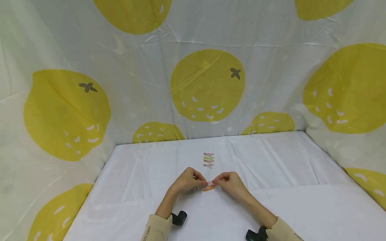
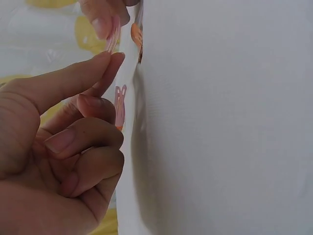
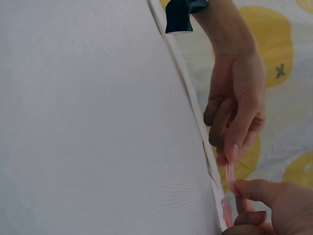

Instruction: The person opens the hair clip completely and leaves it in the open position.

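Note:
A pink snap hair clip (image 1: 210, 183) is held up between the two hands. My left hand (image 1: 187, 181) pinches one end of it between thumb and forefinger, the other fingers curled in. From the other side, my right hand (image 1: 231, 184) pinches the opposite end; the left wrist view shows the pink clip stretched between both sets of fingertips. Close under the hands, an orange hair clip (image 1: 208, 188) lies on the white cloth. Beyond them, several clips lie in a column, among them a pink clip (image 1: 208, 154) and a green clip (image 1: 208, 158).
White cloth (image 1: 286, 207) covers the table, with creases and a fold line across it. Curtains with a yellow fruit print (image 1: 208, 85) stand at the back and sides. Black wrist cameras (image 1: 180, 218) are strapped below the beige sleeves (image 1: 156, 227).

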A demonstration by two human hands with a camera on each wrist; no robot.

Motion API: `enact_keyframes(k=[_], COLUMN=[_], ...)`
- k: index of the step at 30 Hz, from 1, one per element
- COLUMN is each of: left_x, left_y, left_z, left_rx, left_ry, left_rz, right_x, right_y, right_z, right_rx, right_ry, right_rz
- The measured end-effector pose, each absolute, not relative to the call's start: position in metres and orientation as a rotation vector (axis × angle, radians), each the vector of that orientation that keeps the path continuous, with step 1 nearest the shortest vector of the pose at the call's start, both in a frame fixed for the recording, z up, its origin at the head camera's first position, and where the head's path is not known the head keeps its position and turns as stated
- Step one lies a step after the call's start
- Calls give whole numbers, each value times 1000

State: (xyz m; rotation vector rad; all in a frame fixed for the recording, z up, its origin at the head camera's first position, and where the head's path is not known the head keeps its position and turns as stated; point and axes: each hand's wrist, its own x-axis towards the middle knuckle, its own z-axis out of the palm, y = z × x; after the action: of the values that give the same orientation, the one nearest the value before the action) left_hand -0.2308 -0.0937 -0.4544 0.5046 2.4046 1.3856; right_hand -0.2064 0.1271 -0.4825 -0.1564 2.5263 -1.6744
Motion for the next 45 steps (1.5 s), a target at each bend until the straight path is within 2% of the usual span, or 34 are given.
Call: enact_keyframes(k=[18,27,35,45], left_x=[-234,-234,-232,-228], left_y=[-89,-83,-75,-81], left_z=[-453,-454,-458,-450], left_rx=[280,298,412,539], left_ry=[2358,2395,2340,2299], left_rz=[1654,1715,1720,1515], right_x=[-205,-206,-207,-208], right_y=[131,131,132,136], right_z=[-480,-476,-474,-471], right_rx=[-336,-278,-289,-476], right_ry=[2419,2431,2467,2432], right_rz=[-1804,-1811,-1748,-1776])
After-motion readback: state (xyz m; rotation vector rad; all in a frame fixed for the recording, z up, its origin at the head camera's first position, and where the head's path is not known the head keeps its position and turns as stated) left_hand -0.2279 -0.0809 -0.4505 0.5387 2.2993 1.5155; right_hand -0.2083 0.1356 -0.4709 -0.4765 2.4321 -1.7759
